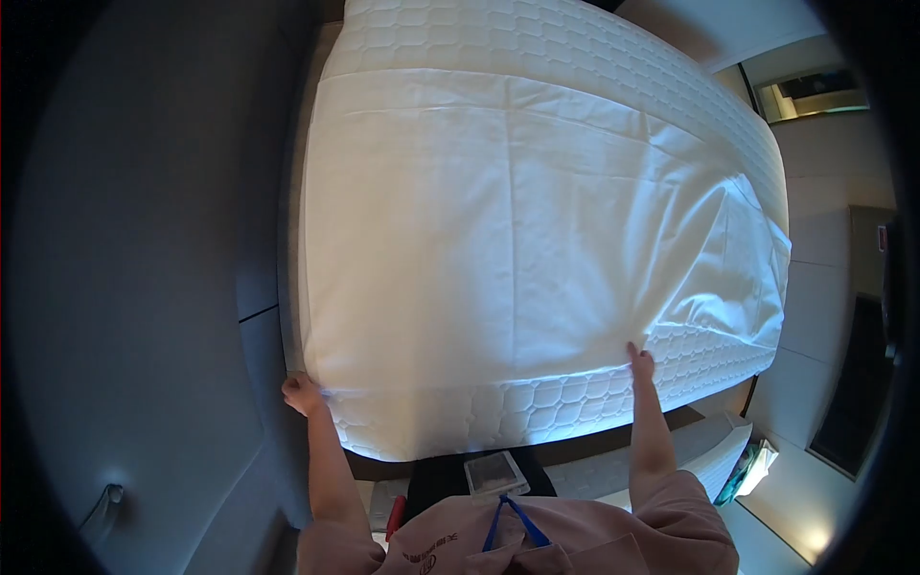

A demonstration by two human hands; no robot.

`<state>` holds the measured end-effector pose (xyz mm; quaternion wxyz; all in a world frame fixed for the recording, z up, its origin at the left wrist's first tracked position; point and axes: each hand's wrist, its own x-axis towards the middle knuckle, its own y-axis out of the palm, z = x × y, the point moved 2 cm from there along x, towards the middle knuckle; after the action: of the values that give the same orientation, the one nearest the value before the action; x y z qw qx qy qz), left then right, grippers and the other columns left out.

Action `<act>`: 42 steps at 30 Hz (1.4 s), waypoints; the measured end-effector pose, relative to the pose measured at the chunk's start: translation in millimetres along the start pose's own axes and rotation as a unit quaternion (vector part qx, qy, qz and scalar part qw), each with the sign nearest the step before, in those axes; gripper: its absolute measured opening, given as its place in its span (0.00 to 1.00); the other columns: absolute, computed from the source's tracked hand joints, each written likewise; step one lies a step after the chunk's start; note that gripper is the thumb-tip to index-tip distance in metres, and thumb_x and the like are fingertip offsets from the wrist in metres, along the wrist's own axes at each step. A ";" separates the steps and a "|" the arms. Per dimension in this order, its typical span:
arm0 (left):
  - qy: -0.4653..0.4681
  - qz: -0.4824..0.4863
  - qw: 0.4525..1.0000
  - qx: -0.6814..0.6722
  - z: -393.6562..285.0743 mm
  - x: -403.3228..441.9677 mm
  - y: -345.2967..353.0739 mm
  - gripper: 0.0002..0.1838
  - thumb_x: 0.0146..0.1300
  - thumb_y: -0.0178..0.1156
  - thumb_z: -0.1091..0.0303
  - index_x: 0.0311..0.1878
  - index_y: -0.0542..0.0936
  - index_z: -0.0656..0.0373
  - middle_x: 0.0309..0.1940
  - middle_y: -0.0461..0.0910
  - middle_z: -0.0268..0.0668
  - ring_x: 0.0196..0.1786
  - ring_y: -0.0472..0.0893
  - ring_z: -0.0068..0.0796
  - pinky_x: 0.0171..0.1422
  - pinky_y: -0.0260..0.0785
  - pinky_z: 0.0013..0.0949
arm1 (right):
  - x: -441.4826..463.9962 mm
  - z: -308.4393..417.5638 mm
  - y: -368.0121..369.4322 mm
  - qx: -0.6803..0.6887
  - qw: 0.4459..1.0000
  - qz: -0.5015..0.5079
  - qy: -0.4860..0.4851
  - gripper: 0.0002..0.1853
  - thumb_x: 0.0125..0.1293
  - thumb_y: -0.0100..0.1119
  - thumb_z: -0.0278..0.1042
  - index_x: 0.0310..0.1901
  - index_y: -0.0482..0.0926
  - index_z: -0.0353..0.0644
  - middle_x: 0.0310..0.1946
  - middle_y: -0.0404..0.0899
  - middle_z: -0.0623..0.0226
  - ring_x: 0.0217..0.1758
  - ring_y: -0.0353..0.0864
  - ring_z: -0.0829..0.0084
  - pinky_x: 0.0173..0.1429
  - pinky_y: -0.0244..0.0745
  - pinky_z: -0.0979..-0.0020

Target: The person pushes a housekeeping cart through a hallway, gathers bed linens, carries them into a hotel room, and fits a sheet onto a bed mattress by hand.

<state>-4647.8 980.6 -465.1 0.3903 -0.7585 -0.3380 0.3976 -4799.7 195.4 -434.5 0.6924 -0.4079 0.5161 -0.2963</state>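
We are clamping the white sheet (422,240) between closed fingers, left hand (303,394) beside the quilted mattress's (565,398) left edge, right hand (640,361) above its near side.

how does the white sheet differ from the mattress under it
The sheet is mostly smooth with straight fold creases, while the mattress has a quilted pattern.
The sheet is bunched into loose wrinkles towards the right; the mattress keeps its shape.
The sheet lies on top, leaving quilted strips of the mattress bare along its near and far sides.
Both are white.
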 end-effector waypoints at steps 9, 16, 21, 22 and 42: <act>0.327 -0.096 0.928 0.152 -148.0 -82.3 22.2 0.29 0.62 0.44 0.53 0.63 0.60 0.59 0.58 0.64 0.50 0.59 0.64 0.49 0.58 0.56 0.48 | -95.0 564.1 30.9 0.010 0.741 -0.106 -0.663 0.21 0.58 0.57 0.45 0.50 0.73 0.43 0.51 0.71 0.57 0.57 0.67 0.56 0.61 0.60 0.60; 0.351 -0.057 0.932 0.068 -136.7 -70.1 28.9 0.31 0.61 0.44 0.53 0.65 0.57 0.59 0.60 0.61 0.50 0.61 0.62 0.49 0.60 0.53 0.46 | -145.1 641.7 86.4 -0.226 0.700 -0.146 -0.661 0.11 0.56 0.54 0.37 0.41 0.75 0.47 0.37 0.77 0.63 0.47 0.73 0.63 0.53 0.65 0.63; 0.425 -0.036 0.899 -0.099 -183.7 -80.2 -8.4 0.36 0.52 0.58 0.60 0.64 0.59 0.59 0.66 0.51 0.49 0.64 0.58 0.49 0.65 0.46 0.50 | -276.3 523.7 62.9 0.009 0.408 0.081 -0.909 0.05 0.51 0.53 0.30 0.31 0.75 0.44 0.30 0.73 0.65 0.37 0.72 0.63 0.47 0.67 0.62; 0.517 -0.018 0.853 -0.067 -218.7 -90.0 -25.1 0.35 0.48 0.61 0.64 0.62 0.62 0.58 0.65 0.53 0.49 0.64 0.59 0.48 0.66 0.45 0.50 | -317.3 490.4 54.8 -0.031 0.372 0.109 -0.921 0.04 0.51 0.53 0.31 0.30 0.75 0.46 0.29 0.72 0.67 0.38 0.72 0.64 0.52 0.67 0.61; 0.376 0.355 0.657 0.549 144.8 -175.9 -148.1 0.07 0.50 0.54 0.69 0.29 0.82 0.53 0.31 0.81 0.41 0.39 0.81 0.41 0.40 0.72 0.42 | -275.7 -50.0 -38.1 -0.410 0.719 0.261 -0.497 0.12 0.48 0.55 0.33 0.37 0.74 0.46 0.27 0.78 0.60 0.36 0.79 0.56 0.38 0.73 0.59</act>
<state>-4883.4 951.8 -332.8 0.6587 -0.5535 0.4118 0.3002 -4927.6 392.9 -277.7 0.6645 -0.5895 0.2551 0.3819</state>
